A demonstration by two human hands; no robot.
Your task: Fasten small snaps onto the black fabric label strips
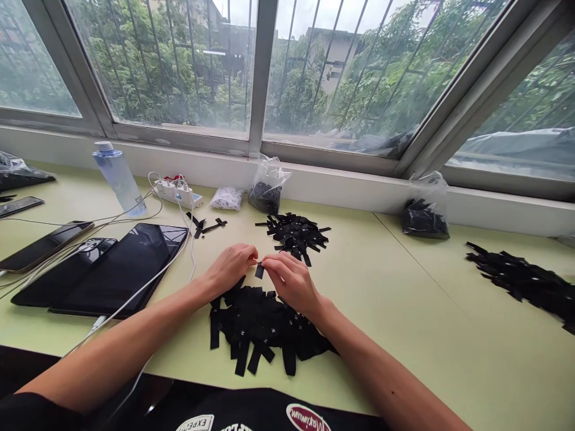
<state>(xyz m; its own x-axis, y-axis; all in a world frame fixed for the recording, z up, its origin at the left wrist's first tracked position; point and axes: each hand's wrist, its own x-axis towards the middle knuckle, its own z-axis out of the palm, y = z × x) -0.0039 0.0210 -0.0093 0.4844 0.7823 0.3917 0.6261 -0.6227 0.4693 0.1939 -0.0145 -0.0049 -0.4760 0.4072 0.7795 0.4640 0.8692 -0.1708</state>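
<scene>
A short black fabric strip [259,271] hangs between my two hands above the table. My right hand [291,281] pinches its upper right edge between thumb and fingers. My left hand [231,267] is closed in a pinch at its upper left corner, with the fingertips partly hidden. Below my hands lies a loose pile of black fabric strips [256,323], several marked with a small white letter M. Beyond my fingers is a second pile of black strips [299,232], with small white marks on some.
Left are a tablet [121,269], phones, white cables and a water bottle [119,176]. A power strip [177,193], a bag of white pieces [227,198] and bags of black pieces [266,194] [424,215] line the sill. More black strips [525,281] lie right.
</scene>
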